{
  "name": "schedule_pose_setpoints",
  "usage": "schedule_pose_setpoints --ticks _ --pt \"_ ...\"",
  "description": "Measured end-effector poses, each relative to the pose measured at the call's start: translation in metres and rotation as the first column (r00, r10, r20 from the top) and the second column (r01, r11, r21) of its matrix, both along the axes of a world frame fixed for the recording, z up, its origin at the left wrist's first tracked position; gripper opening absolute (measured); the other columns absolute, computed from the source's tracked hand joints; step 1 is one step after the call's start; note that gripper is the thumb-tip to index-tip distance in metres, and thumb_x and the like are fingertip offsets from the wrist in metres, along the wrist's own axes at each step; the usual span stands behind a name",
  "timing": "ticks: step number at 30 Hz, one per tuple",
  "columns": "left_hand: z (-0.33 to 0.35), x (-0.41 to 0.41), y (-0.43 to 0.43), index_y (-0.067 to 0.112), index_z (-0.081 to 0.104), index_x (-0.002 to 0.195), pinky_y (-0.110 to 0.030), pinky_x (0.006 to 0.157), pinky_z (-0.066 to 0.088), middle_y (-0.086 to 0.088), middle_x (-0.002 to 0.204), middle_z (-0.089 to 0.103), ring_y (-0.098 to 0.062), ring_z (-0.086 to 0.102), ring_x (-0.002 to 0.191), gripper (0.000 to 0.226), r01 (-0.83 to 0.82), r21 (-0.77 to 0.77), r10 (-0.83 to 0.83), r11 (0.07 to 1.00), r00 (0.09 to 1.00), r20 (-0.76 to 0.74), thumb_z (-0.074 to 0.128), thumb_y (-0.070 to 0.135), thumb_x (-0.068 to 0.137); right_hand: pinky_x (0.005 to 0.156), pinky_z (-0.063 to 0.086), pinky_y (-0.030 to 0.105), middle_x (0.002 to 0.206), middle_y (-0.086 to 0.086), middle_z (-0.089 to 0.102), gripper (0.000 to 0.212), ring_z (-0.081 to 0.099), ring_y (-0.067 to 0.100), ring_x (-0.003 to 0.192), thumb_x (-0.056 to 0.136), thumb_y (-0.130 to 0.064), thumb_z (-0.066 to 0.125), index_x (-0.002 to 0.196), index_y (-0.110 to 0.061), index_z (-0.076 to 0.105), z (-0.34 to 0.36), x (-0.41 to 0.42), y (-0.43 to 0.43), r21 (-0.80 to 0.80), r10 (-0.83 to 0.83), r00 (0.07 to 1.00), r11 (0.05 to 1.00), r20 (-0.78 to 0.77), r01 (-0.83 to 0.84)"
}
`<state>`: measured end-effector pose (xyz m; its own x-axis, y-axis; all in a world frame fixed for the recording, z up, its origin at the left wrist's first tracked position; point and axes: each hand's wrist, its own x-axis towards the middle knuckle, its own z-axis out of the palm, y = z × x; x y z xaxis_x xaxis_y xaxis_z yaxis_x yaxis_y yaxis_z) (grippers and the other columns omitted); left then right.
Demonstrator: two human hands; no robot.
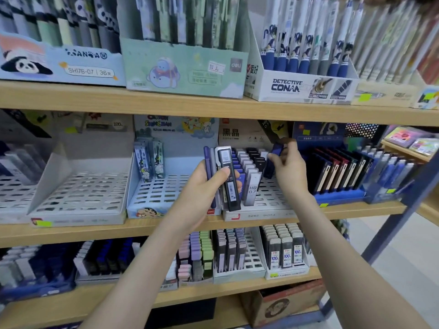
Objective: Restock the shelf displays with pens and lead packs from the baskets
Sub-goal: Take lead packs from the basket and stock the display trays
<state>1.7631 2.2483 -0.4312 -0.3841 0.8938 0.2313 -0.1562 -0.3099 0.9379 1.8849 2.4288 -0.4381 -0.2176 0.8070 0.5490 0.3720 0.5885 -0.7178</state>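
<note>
Head view: our two bare forearms reach up toward the middle shelf (142, 230). Nearest, our left hand (198, 189) is curled round a small sheaf of lead packs (228, 179), with the thumb pressed across the front one. That front pack is a slim black case with a white barcode label low down and a pale, clear-windowed cap on top. Purple-blue cases stand behind it, and all are held roughly upright just in front of the display tray (270, 199). A little farther, to the right, our right hand (289, 173) pinches a single dark blue lead pack (269, 168) between thumb and fingertips. This pack is tilted over the tray's right side, and we cannot tell whether its lower end sits in a slot. The white slotted tray rests on the wooden shelf and carries upright rows of packs (247, 162) in blue, pale grey and black. The frontmost is translucent and marked HB 0.7. Farthest, on the shelf above, we see pen boxes, among them a Detective Conan box (297, 89) with blue-gripped pens.
</note>
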Motion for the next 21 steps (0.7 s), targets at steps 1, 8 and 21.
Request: schedule_pose_setpoints --ticks 1,8,21 --pt "0.0 0.0 0.0 0.016 0.055 0.104 -0.029 0.068 0.057 0.007 0.079 0.073 -0.009 0.07 0.077 0.011 -0.002 0.005 0.002 1.0 1.0 0.001 0.044 0.013 0.101 0.075 0.048 0.038 0.096 0.007 0.06 0.019 0.056 0.022 0.088 0.093 -0.025 0.059 0.105 -0.015 0.047 0.0 0.0 0.0 0.01 -0.019 1.0 1.0 0.003 0.019" --pt "-0.002 0.0 0.003 0.016 0.055 0.104 -0.031 0.073 0.056 0.007 0.081 0.073 -0.011 0.07 0.08 0.011 -0.007 0.021 0.008 1.0 1.0 -0.025 0.045 0.013 0.1 0.06 0.041 0.02 0.082 0.0 0.062 0.009 0.055 0.014 0.074 0.091 -0.02 0.062 0.093 -0.012 0.058 0.006 0.005 0.002 -0.094 -0.008 0.99 0.996 -0.143 -0.006" --pt "-0.001 -0.005 0.004 0.011 0.055 0.107 -0.025 0.063 0.056 0.004 0.079 0.072 -0.012 0.069 0.075 0.013 -0.016 0.059 0.014 0.998 0.999 0.034 0.045 0.01 0.1 0.079 0.043 0.032 0.101 0.007 0.058 0.029 0.055 0.023 0.09 0.093 -0.016 0.06 0.117 -0.008 0.044 0.028 0.006 0.013 -0.237 -0.015 1.0 0.971 0.008 0.017"
